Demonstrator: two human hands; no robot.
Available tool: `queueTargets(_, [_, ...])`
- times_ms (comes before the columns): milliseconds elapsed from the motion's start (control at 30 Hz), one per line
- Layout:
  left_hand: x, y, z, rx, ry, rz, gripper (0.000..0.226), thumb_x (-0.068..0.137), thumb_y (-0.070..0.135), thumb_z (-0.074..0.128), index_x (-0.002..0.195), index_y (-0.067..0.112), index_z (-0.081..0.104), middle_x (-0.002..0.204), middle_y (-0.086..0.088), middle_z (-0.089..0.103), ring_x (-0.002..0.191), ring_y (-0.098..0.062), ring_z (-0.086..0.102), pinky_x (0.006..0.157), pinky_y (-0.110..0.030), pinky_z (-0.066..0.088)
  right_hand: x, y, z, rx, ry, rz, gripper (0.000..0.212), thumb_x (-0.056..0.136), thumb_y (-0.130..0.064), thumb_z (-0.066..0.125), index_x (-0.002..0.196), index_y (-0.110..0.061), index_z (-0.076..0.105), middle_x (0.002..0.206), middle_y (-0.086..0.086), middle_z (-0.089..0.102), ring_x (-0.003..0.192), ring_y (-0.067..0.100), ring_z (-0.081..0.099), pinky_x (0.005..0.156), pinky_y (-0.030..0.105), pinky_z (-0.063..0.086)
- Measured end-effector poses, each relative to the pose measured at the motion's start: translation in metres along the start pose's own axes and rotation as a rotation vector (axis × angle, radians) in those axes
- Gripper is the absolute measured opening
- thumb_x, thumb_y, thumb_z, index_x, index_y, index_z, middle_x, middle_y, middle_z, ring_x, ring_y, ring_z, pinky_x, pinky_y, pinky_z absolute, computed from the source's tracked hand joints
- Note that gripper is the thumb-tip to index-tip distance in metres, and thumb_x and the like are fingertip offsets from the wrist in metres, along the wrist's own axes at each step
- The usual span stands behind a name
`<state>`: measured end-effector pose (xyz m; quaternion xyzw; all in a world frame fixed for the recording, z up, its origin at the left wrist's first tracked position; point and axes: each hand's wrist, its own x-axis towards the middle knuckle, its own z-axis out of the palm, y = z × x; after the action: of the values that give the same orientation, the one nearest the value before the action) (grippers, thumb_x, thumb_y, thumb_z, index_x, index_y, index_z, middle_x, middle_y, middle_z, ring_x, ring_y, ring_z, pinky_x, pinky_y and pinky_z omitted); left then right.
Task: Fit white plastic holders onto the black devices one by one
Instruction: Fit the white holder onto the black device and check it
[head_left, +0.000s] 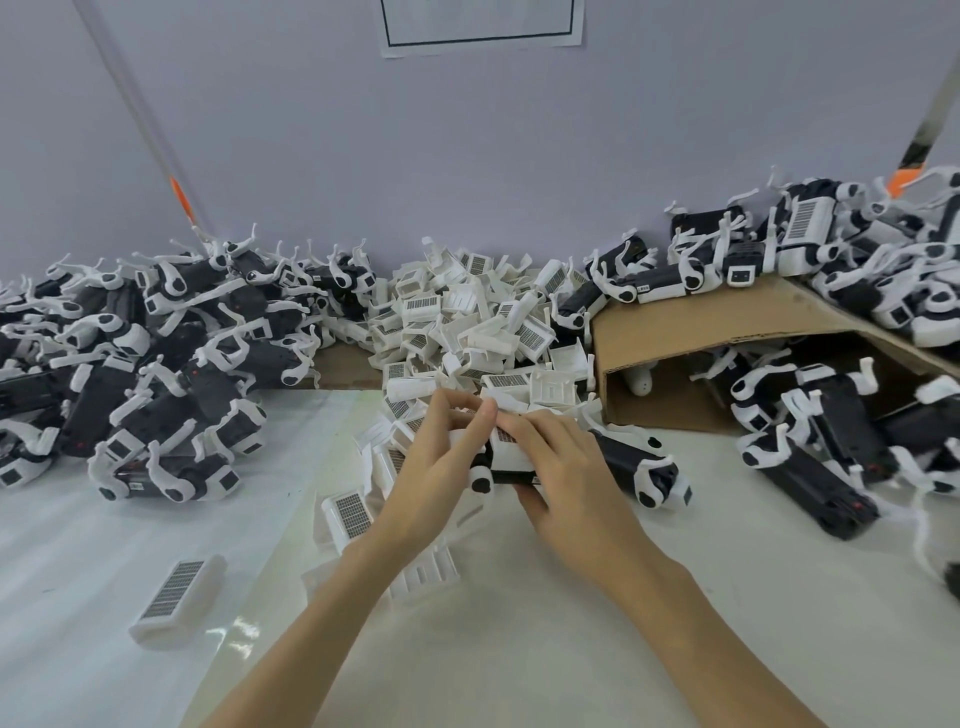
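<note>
Both hands meet over the middle of the white worktop (571, 649), just in front of a heap of loose white plastic holders (467, 322) piled against the wall. The left hand (441, 457) has its fingers (457, 410) curled over the top of a white holder (506, 452) that sits on the end of a black device (511, 475), its thumb pressing along the holder's upper edge. The right hand (563, 467) grips the same device from the other side, fingers wrapped over its body and touching the holder; how far the holder is seated cannot be told, since the hands cover the joint. Just right of the hands lies another black device with white arms (639, 462). A single holder with a grid label (179, 597) lies apart at the near left. A large pile of devices with holders on (130, 364) fills the left side, and more devices (831, 441) spill from an open cardboard box (691, 322) on the right.
</note>
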<state>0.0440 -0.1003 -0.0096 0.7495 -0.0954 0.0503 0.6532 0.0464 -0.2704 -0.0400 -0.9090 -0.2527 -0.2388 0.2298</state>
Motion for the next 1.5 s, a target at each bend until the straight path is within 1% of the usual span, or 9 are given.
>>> queueTargets(100, [0.0, 0.001, -0.002, 0.063, -0.06, 0.09, 0.041, 0.096, 0.059, 0.058, 0.128, 0.035, 0.053, 0.117, 0.005, 0.064, 0.106, 0.004, 0.062, 0.081, -0.007, 0.047, 0.0, 0.0, -0.001, -0.009, 0.019, 0.032, 0.076, 0.08, -0.002, 0.077, 0.147, -0.024, 0.049, 0.132, -0.003, 0.056, 0.123, 0.02, 0.047, 0.105, 0.041, 0.046])
queueTargets(233, [0.003, -0.002, -0.009, 0.387, -0.189, 0.379, 0.051, 0.09, 0.033, 0.081, 0.133, 0.032, 0.054, 0.131, 0.002, 0.054, 0.131, -0.013, 0.051, 0.102, -0.01, 0.039, -0.001, 0.002, -0.002, 0.028, 0.048, 0.11, 0.066, 0.08, -0.009, 0.08, 0.14, -0.02, 0.055, 0.128, -0.002, 0.059, 0.123, 0.024, 0.055, 0.105, 0.041, 0.046])
queueTargets(400, [0.005, -0.007, -0.009, 0.447, -0.234, 0.414, 0.056, 0.081, 0.003, 0.083, 0.127, 0.022, 0.056, 0.129, -0.004, 0.049, 0.127, -0.02, 0.052, 0.101, -0.013, 0.041, -0.001, 0.007, -0.003, 0.093, 0.012, 0.1, 0.068, 0.08, -0.004, 0.079, 0.141, -0.021, 0.053, 0.132, -0.003, 0.058, 0.128, 0.022, 0.051, 0.107, 0.042, 0.044])
queueTargets(567, [0.006, -0.008, -0.009, 0.393, -0.216, 0.421, 0.054, 0.082, 0.004, 0.085, 0.124, 0.025, 0.058, 0.128, -0.003, 0.049, 0.123, -0.019, 0.054, 0.094, -0.014, 0.047, -0.002, 0.005, -0.001, 0.128, 0.07, 0.08, 0.067, 0.078, 0.001, 0.078, 0.139, -0.019, 0.055, 0.13, -0.003, 0.059, 0.124, 0.021, 0.051, 0.106, 0.041, 0.046])
queueTargets(800, [0.006, -0.007, -0.009, 0.276, -0.164, 0.312, 0.042, 0.082, 0.018, 0.084, 0.115, 0.035, 0.065, 0.122, 0.005, 0.055, 0.109, -0.015, 0.062, 0.084, -0.029, 0.059, -0.002, 0.004, -0.001, 0.183, 0.111, 0.088, 0.066, 0.081, -0.001, 0.08, 0.14, -0.018, 0.053, 0.132, -0.005, 0.062, 0.124, 0.01, 0.049, 0.105, 0.042, 0.049])
queueTargets(1067, [0.015, -0.012, -0.012, 0.084, -0.07, 0.101, 0.031, 0.091, 0.012, 0.082, 0.114, 0.026, 0.066, 0.102, -0.003, 0.065, 0.071, -0.015, 0.069, 0.062, -0.032, 0.06, 0.0, 0.002, -0.004, 0.311, 0.159, 0.155, 0.05, 0.086, -0.023, 0.086, 0.13, -0.018, 0.062, 0.126, -0.008, 0.062, 0.117, 0.014, 0.061, 0.095, 0.035, 0.054])
queueTargets(1300, [0.015, -0.012, -0.016, 0.105, -0.109, 0.076, 0.032, 0.09, 0.014, 0.084, 0.111, 0.027, 0.065, 0.088, 0.014, 0.066, 0.072, -0.014, 0.068, 0.063, -0.033, 0.06, 0.0, 0.002, -0.007, 0.276, 0.165, 0.215, 0.046, 0.08, -0.025, 0.092, 0.12, -0.016, 0.071, 0.117, -0.007, 0.071, 0.106, 0.023, 0.067, 0.091, 0.045, 0.054])
queueTargets(1400, [0.013, -0.01, -0.015, 0.189, -0.159, 0.14, 0.041, 0.085, 0.014, 0.088, 0.109, 0.033, 0.06, 0.094, 0.017, 0.063, 0.086, -0.017, 0.067, 0.074, -0.043, 0.062, -0.001, 0.002, -0.006, 0.248, 0.165, 0.215, 0.039, 0.08, -0.024, 0.091, 0.114, -0.016, 0.073, 0.108, -0.007, 0.071, 0.096, 0.026, 0.066, 0.087, 0.047, 0.054])
queueTargets(1500, [0.011, -0.008, -0.014, 0.204, -0.15, 0.14, 0.041, 0.085, 0.014, 0.088, 0.109, 0.032, 0.059, 0.095, 0.017, 0.063, 0.092, -0.023, 0.066, 0.079, -0.053, 0.061, -0.001, 0.005, -0.005, 0.304, 0.13, 0.228, 0.042, 0.083, -0.022, 0.088, 0.122, -0.018, 0.07, 0.115, -0.008, 0.068, 0.106, 0.023, 0.065, 0.089, 0.044, 0.055])
